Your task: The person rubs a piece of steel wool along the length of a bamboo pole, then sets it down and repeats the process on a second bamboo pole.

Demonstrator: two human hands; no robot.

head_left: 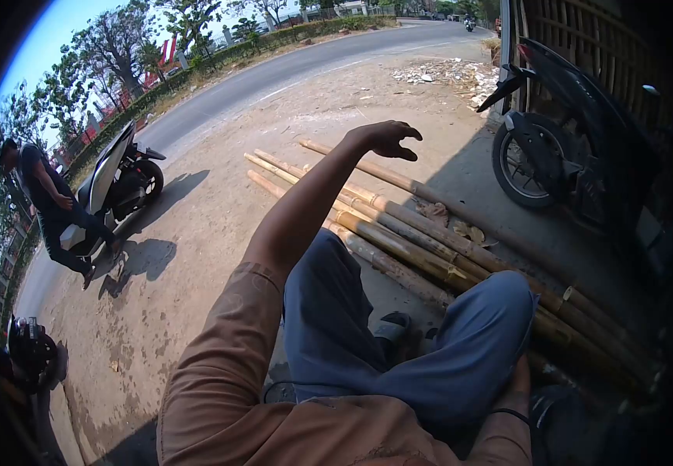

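My left hand (389, 140) is raised on an outstretched arm above the bamboo poles (398, 213). Its fingers are curved and apart, with nothing in them. Several long, yellow-brown poles lie side by side on the ground, running from ahead of me to the lower right, partly behind my knees. Down by my right leg is my right hand (520, 374), beyond a dark wristband; its fingers are hidden beside the knee. I sit with both knees bent in blue-grey trousers (430, 373). A sandal (392, 327) shows between my legs.
A black motorbike (561, 147) stands at the right by a slatted wall. At the left, a person (45, 202) leans against a parked scooter (111, 175). Rubble (449, 75) lies near the road (290, 66). Dry leaves (468, 233) rest among the poles.
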